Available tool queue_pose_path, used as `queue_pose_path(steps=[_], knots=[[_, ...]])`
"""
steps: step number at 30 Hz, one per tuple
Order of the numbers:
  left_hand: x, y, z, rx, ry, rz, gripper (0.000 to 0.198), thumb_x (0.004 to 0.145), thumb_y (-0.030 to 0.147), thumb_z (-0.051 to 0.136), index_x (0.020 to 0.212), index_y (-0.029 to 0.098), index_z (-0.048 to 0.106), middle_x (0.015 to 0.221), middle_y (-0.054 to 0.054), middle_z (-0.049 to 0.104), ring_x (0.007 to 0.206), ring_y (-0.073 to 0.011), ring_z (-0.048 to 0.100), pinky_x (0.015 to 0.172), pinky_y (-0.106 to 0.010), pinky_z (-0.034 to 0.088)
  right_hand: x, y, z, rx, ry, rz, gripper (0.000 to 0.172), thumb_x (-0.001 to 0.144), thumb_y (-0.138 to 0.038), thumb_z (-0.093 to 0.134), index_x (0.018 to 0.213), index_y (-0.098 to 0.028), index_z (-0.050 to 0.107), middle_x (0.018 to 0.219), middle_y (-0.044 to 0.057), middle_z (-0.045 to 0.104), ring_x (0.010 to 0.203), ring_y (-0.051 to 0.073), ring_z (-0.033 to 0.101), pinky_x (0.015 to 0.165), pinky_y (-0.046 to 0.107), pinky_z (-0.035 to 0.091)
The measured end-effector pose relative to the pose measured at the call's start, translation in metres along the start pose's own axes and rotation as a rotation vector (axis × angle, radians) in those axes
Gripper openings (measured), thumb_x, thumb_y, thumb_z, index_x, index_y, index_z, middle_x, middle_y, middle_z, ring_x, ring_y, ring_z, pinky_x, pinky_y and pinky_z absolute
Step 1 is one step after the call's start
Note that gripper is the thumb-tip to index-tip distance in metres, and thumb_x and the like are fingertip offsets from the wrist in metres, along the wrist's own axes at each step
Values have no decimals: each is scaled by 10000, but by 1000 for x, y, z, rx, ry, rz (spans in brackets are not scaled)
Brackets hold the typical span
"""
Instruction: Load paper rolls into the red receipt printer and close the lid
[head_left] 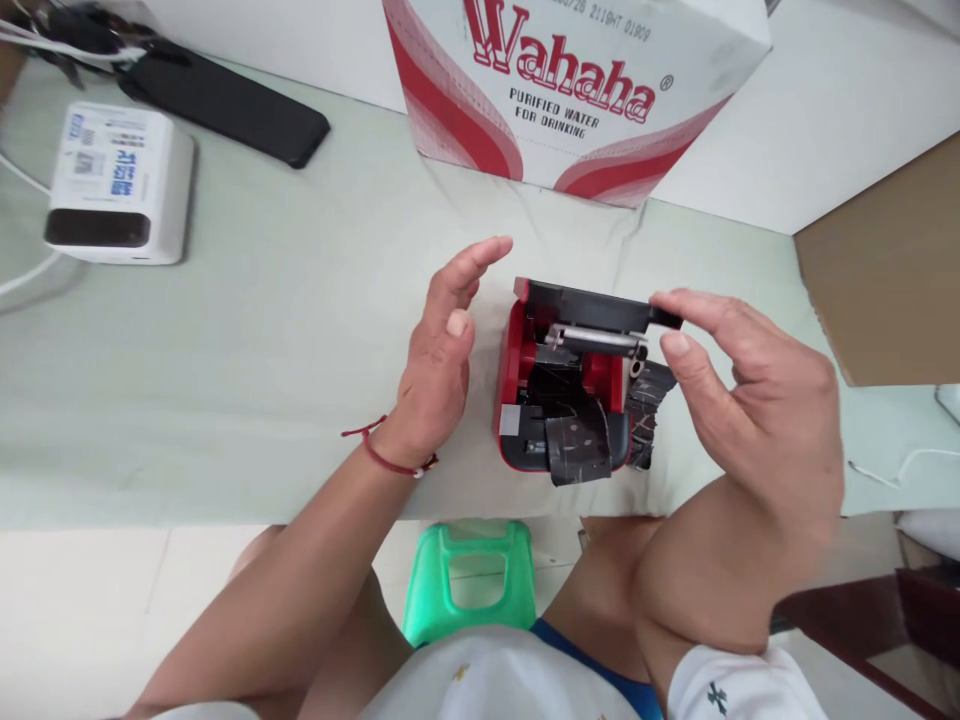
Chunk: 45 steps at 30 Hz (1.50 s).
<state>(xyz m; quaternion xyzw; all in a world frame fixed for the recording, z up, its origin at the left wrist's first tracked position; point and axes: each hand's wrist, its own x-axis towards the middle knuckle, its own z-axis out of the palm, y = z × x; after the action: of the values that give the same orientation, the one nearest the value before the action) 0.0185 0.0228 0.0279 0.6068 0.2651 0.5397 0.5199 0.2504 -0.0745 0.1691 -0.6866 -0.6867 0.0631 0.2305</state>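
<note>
A small red and black box-shaped device (510,370), which looks like a compact printer, sits on the table in front of me with its hinged black lid (592,308) raised. Strips of dark, creased film or tape (577,445) lie inside it and hang over its front edge; another dark crumpled piece (646,415) sticks out on its right side. My right hand (757,400) pinches the right corner of the lid between thumb and fingers. To the left of the device, my left hand (442,350) is held open, apart from it, with nothing in it.
A Wahaha water carton (570,100) stands behind the device. At the back left are a white boxy gadget (120,185), a black phone-like slab (232,100) and cables (67,35). A brown cardboard panel (892,260) is at the right; a green stool (427,580) stands below the table edge.
</note>
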Motion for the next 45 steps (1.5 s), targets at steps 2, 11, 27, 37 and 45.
queue_pose_path(steps=[2, 11, 27, 37, 45], knots=[[1, 9, 4, -4, -17, 38, 547, 1203, 728, 436, 1604, 482, 714, 1742, 69, 693, 1797, -288, 462, 1523, -514, 308, -7, -1, -11, 23, -73, -14, 299, 1204, -260, 604, 1350, -260, 865, 1351, 97, 908, 1278, 317, 859, 1136, 503, 678], [-11, 18, 6, 114, -130, 60, 740, 1239, 673, 367, 856, 319, 891, 1044, -24, 953, 1149, -267, 883, 1326, -522, 500, -18, -6, -11, -168, -352, -39, 427, 1215, -251, 475, 1266, -237, 898, 1228, 90, 935, 1035, 297, 908, 825, 405, 724], [-14, 4, -19, -58, -346, -27, 361, 1029, 452, 867, 1383, 381, 869, 1588, -79, 823, 1720, -366, 580, 1479, -619, 410, -18, -4, -11, -93, -314, 7, 363, 1203, -213, 544, 1154, -238, 902, 1022, 27, 939, 748, 228, 869, 673, 351, 657], [-22, -27, -24, -214, -370, -169, 1157, 893, 502, 1012, 1845, 538, 355, 2053, 31, 140, 1924, -379, 97, 1548, -632, 219, -28, -11, -21, 92, -587, -291, 364, 1195, -137, 550, 1386, -200, 854, 1433, 62, 895, 1329, 229, 863, 1116, 384, 737], [-35, -37, -27, -220, -392, -187, 1120, 973, 466, 944, 1858, 602, 271, 2057, 72, 61, 1927, -338, 35, 1556, -621, 136, -25, -13, -19, 82, -586, -314, 333, 1175, -123, 571, 1326, -184, 861, 1363, 68, 916, 1275, 250, 883, 1055, 392, 760]])
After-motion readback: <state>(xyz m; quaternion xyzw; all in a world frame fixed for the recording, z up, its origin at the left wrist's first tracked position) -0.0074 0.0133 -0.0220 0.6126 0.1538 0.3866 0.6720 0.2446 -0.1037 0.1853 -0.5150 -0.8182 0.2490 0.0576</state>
